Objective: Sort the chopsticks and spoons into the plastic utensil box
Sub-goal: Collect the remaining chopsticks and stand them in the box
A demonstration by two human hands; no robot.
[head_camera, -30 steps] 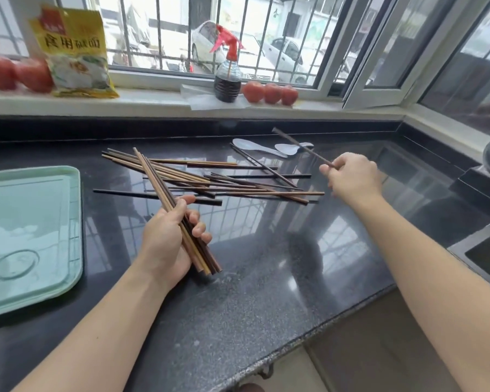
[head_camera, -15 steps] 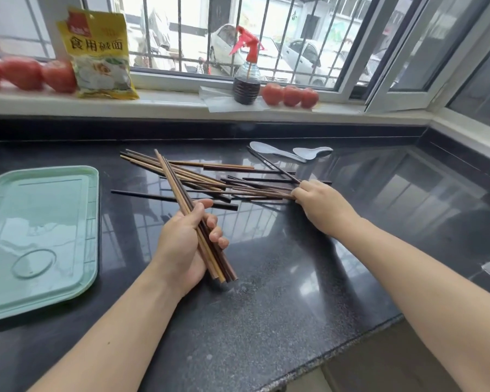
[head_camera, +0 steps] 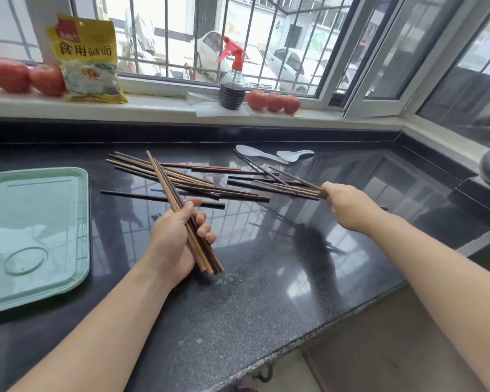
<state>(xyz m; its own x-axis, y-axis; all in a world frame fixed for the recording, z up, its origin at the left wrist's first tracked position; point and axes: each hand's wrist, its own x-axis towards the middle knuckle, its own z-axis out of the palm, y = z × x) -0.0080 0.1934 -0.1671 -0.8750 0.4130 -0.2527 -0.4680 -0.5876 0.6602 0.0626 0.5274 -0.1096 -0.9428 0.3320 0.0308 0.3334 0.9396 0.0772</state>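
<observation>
**Two fistfuls of chopsticks, and a slick black counter waiting for a slip**

The dark stone counter (head_camera: 266, 278) is glossy, and that looks like the main hazard: any stick that slides free would likely skate toward the front edge or the corner on the right. The pale green tray (head_camera: 34, 236) sits at the left, well apart from everything being gathered. If that is the utensil box or its lid, I cannot tell; nothing else box-like is in view, so the carry across could be long enough for a bundle to fan out and drop.

The loose pile of chopsticks (head_camera: 181, 179) lies crisscrossed in the middle of the counter, beyond both hands. Dragging some out from under others could flick the rest sideways, perhaps into the two white spoons (head_camera: 272, 157) lying just behind them near the back wall.

The left hand (head_camera: 178, 241) has its fingers curled tight round a bundle of chopsticks (head_camera: 193, 233), thumb over the top, butt ends resting on or just above the stone and tips slanting up over the pile. The ends look uneven, so one could work loose.

The right hand (head_camera: 348, 207) has its fingers closed on the near ends of several dark chopsticks (head_camera: 289, 189), which stretch leftward from its fingertips, low over the counter. A grip that far out on the ends seems the likeliest to fail.
</observation>
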